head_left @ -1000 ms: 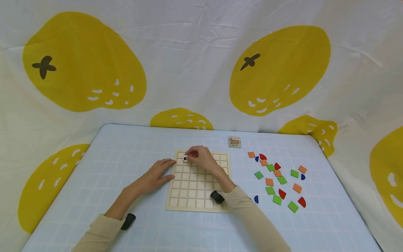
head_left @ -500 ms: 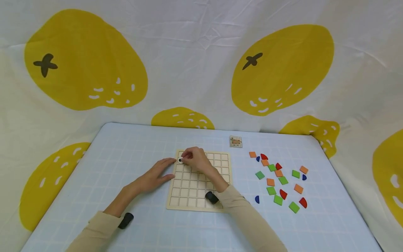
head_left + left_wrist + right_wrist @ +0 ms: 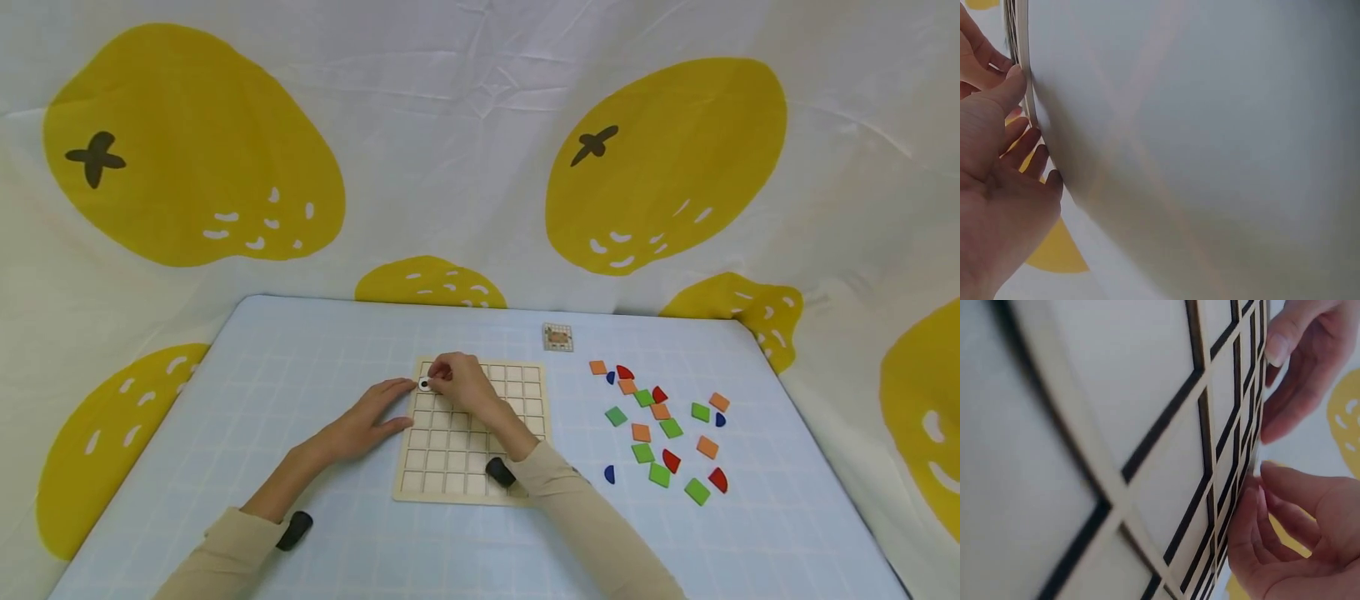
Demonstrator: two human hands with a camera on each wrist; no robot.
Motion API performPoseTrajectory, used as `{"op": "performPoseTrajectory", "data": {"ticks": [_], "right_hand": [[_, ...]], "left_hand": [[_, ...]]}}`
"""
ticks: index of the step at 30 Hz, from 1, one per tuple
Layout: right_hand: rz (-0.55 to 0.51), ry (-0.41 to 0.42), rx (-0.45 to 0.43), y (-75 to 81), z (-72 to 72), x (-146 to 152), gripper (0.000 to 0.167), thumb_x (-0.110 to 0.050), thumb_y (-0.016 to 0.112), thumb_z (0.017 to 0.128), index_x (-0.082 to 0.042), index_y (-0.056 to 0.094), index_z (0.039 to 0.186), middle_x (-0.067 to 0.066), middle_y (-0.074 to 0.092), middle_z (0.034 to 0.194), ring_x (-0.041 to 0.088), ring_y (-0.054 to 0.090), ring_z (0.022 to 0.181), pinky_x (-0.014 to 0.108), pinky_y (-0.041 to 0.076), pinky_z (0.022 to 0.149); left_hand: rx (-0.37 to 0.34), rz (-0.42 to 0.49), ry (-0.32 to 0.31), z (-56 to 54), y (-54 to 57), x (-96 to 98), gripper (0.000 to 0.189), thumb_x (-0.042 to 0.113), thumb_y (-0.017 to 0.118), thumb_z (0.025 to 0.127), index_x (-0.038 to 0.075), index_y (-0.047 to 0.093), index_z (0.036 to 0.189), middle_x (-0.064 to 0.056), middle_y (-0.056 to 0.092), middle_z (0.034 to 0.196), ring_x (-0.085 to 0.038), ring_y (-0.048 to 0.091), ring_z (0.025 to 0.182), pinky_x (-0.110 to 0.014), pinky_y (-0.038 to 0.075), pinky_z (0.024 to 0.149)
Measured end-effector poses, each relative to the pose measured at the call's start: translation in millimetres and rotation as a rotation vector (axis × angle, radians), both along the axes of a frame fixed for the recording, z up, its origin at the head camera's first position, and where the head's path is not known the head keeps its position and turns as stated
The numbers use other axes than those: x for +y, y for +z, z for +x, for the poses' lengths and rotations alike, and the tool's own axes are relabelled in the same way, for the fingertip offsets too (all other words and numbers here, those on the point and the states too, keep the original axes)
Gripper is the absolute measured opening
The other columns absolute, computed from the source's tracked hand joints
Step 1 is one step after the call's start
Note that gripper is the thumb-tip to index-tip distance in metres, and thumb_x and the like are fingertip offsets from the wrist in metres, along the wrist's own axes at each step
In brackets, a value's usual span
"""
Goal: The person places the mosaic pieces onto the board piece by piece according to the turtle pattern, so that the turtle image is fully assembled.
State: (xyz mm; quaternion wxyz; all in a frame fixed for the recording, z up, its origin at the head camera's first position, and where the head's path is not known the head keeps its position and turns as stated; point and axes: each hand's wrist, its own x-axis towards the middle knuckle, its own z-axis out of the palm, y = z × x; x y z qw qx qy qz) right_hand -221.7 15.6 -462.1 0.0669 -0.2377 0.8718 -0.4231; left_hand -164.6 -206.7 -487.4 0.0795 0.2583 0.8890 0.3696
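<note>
In the head view, my right hand [image 3: 465,387] pinches a small white disc with a black dot [image 3: 423,384], like an eye, over the far left part of a pale wooden grid board [image 3: 417,459]. Thumb and forefinger of that hand [image 3: 1310,531] come together right at the board's surface in the right wrist view. My left hand [image 3: 367,425] lies with extended fingers on the table, its fingertips and thumb touching the board's left edge. The left wrist view shows this hand [image 3: 997,187] along the edge, fingers spread.
Right of the board lie scattered flat pieces: orange squares [image 3: 707,447], green squares [image 3: 697,492], red quarter-circles [image 3: 717,480] and blue half-circles [image 3: 610,474]. A small picture card [image 3: 558,337] sits behind the board. A lemon-print cloth [image 3: 442,167] hangs behind the table.
My right hand has carried the white disc left and slightly nearer, from around the second column to the leftmost column of the board. The left hand has stayed at the board's edge.
</note>
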Motion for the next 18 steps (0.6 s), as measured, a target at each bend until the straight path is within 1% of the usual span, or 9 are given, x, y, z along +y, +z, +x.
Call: {"op": "performPoseTrajectory", "data": {"ticks": [5,9,11,15,18], "right_hand": [[0.009,0.039,0.000,1.0,-0.8,9,0.012,-0.003,0.066,0.098,0.003,0.073,0.106,0.011,0.072,0.095,0.020,0.067,0.084,0.026,0.055,0.075],[0.010,0.079,-0.009,3.8,0.7,19,0.014,-0.005,0.064,0.101,0.003,0.072,0.109,0.012,0.072,0.100,0.024,0.069,0.092,0.030,0.056,0.082],[0.015,0.091,-0.020,4.3,1.4,25,0.015,-0.006,0.064,0.101,0.002,0.072,0.110,0.011,0.072,0.102,0.024,0.069,0.095,0.030,0.056,0.085],[0.021,0.107,-0.043,6.8,3.2,38,0.016,-0.007,0.065,0.101,0.003,0.071,0.112,0.011,0.071,0.104,0.024,0.068,0.097,0.031,0.056,0.088],[0.010,0.123,-0.027,8.8,4.7,47,0.016,-0.006,0.064,0.101,0.004,0.070,0.113,0.013,0.071,0.105,0.026,0.067,0.099,0.031,0.056,0.088]], "left_hand": [[-0.006,-0.005,0.008,0.5,1.1,1.6,0.061,0.018,0.064,0.103,0.001,0.039,0.156,-0.021,0.037,0.159,-0.043,0.029,0.149,-0.062,0.026,0.119],[-0.013,-0.008,0.021,1.3,0.8,3.3,0.061,0.019,0.065,0.103,0.001,0.039,0.156,-0.021,0.038,0.159,-0.044,0.030,0.149,-0.062,0.026,0.119],[-0.011,-0.009,0.020,1.3,0.0,4.1,0.061,0.019,0.065,0.103,0.002,0.039,0.156,-0.021,0.038,0.159,-0.043,0.030,0.149,-0.062,0.026,0.119],[0.013,-0.007,0.010,1.3,-0.8,5.0,0.061,0.017,0.065,0.102,0.000,0.040,0.155,-0.023,0.039,0.158,-0.045,0.031,0.147,-0.063,0.027,0.118],[0.021,-0.007,0.010,1.5,-0.3,4.3,0.061,0.016,0.066,0.102,-0.001,0.040,0.154,-0.024,0.040,0.157,-0.046,0.032,0.147,-0.064,0.027,0.118]]}}
